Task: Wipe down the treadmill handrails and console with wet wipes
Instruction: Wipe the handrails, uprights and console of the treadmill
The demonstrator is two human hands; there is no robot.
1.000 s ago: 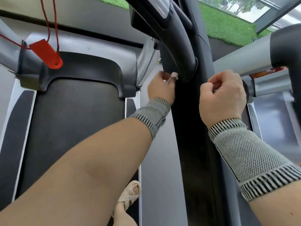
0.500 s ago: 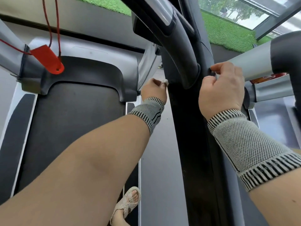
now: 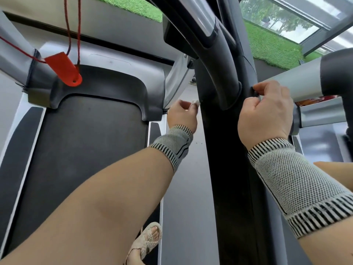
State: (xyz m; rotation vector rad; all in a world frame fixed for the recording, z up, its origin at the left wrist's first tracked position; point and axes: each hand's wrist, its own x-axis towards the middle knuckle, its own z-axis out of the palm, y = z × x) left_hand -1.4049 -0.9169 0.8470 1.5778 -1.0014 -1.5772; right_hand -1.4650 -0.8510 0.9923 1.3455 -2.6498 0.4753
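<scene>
A black curved handrail (image 3: 219,60) comes down from the console above and joins a black upright post (image 3: 225,159). My left hand (image 3: 182,116) sits at the left side of that post, just below the joint, and pinches a small white wad of wet wipe (image 3: 195,102) at its fingertips. My right hand (image 3: 265,113) is on the post's right side, fingers curled, its fingertips pressed to the post beside the joint. Whether the right hand holds anything is hidden. Both wrists wear knitted grey bands.
The dark treadmill belt (image 3: 86,150) lies lower left, with a red safety key (image 3: 64,68) on a red cord hanging over it. A silver rail (image 3: 298,83) of the neighbouring machine crosses at right. My sandalled foot (image 3: 147,240) stands on the side rail. Green turf lies beyond.
My left hand has slid down the post with the wipe, away from the handrail joint. My right hand has moved up and closer to the post.
</scene>
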